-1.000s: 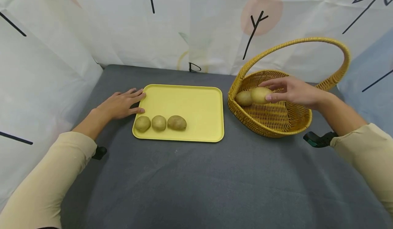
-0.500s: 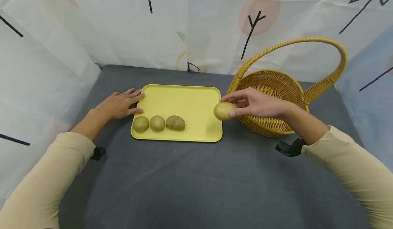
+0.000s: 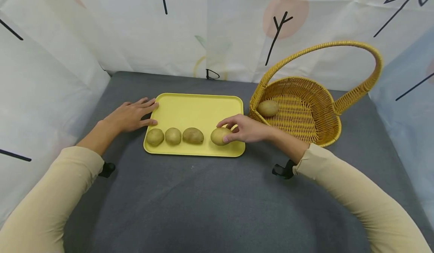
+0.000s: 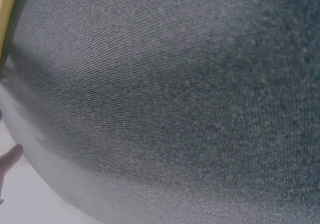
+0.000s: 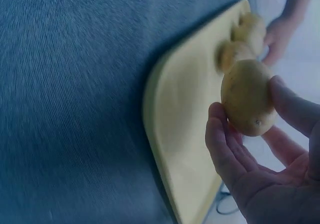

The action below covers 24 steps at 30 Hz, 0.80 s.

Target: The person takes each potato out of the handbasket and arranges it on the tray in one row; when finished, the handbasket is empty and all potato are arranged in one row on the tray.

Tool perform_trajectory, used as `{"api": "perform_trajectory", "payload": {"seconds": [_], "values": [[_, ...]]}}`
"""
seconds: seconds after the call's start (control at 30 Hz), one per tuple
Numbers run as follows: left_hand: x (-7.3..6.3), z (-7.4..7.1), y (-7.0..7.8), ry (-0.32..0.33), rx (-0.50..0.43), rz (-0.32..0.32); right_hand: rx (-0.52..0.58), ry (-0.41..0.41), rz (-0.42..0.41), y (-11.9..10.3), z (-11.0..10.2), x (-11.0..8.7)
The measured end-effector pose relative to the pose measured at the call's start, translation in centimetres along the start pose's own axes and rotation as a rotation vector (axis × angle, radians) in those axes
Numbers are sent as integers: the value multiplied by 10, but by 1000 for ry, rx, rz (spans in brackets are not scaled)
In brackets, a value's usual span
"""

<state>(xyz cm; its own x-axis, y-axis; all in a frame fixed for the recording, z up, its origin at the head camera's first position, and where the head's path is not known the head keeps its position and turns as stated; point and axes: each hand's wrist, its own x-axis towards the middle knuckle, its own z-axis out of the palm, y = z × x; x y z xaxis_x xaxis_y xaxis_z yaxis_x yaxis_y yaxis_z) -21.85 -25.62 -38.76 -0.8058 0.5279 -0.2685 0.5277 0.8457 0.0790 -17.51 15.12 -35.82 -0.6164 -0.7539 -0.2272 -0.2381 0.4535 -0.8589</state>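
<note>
A held potato (image 3: 219, 136) is pinched between the thumb and fingers of the right hand (image 3: 247, 128), over the near-right part of the yellow tray (image 3: 200, 111); it seems to hang just above the surface, though contact is hard to rule out. The step in hand looks like adding it to the row along the tray's near edge; the next move likely calls for lowering it gently, then parting the fingers without letting it roll. From the near-left corner, that row has a round potato (image 3: 155, 137), a second round potato (image 3: 173, 136) and a longer potato (image 3: 193, 136), with a gap before the held one. Slightly farther, at the tray's left edge, the left hand (image 3: 132, 115) rests with fingers straight and spread. Toward the tabletop's (image 3: 190, 200) far-right corner stands a wicker basket (image 3: 318, 106), one remaining potato (image 3: 268, 108) lying inside against its left wall.
</note>
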Motion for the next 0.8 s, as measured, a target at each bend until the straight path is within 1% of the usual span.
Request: {"api": "perform_trajectory", "payload": {"seconds": [0.23, 0.37, 0.47, 0.57, 0.67, 0.73, 0.8], "values": [[0, 1, -1, -4, -14, -6, -69, 19, -8, 10, 14, 12], [0, 1, -1, -3, -12, -6, -84, 40, 9, 10, 15, 14], [-1, 1, -1, -6, -13, -6, -138, 46, 22, 9, 14, 13], [-1, 1, -1, -8, -13, -6, -219, 30, 17, 4, 11, 6], [-1, 2, -1, -7, -13, -7, -272, 11, 1, -4, 5, -7], [-1, 1, -1, -6, -14, -6, -265, 0, 0, -11, -1, -17], [-1, 1, -1, -5, -13, -5, -214, -16, 5, -17, -11, -28]]}}
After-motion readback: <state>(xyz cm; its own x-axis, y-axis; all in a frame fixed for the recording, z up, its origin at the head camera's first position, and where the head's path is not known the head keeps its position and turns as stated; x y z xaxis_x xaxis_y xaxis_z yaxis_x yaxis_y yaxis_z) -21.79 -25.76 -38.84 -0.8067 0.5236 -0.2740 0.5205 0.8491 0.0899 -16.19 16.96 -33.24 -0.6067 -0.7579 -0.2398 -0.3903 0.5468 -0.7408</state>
